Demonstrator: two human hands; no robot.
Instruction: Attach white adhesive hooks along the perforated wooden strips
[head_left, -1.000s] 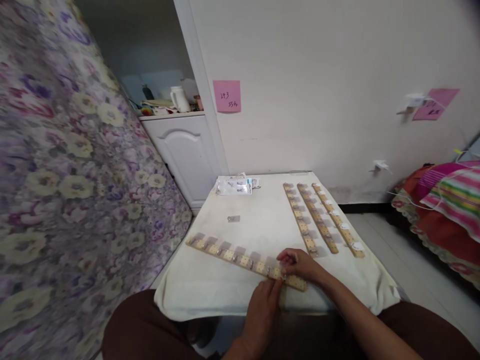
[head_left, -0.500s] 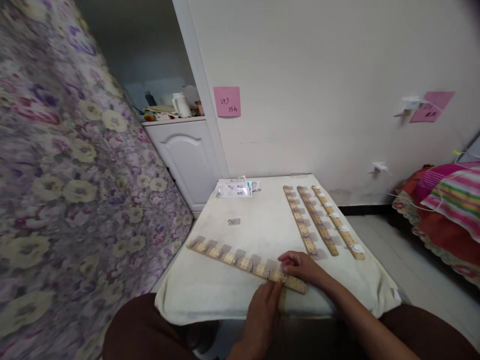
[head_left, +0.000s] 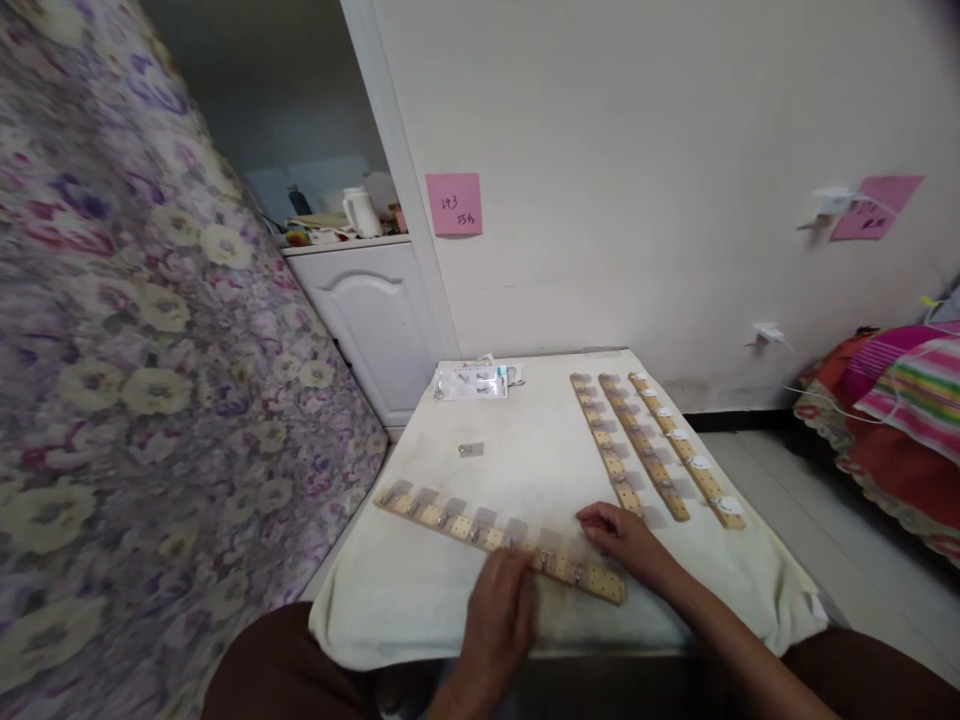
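Observation:
A long wooden strip [head_left: 442, 518] with holes lies slantwise across the near part of the table. Small metal clips with clear plastic tabs sit along it in a row. My left hand [head_left: 499, 600] has its fingers curled onto the strip's near edge, right of its middle, and they hide the clip there. Above the strip's right end is my right hand [head_left: 622, 545], fingers loosely bent and thumb apart, with nothing visible between them. One loose clip with a clear tab [head_left: 471, 450] lies on the cloth beyond the strip.
Three similar strips lie side by side at the right: a left one [head_left: 606, 440], a middle one [head_left: 645, 450] and a right one [head_left: 694, 460] with white tabs. A clear package [head_left: 471, 382] rests at the back left of the cloth-covered table [head_left: 405, 600]. A flowered curtain [head_left: 187, 400] hangs left.
My left hand has moved left along the strip, away from the clip near its right end, which now shows. My right hand stays close to the strip's right end. The view has shifted slightly.

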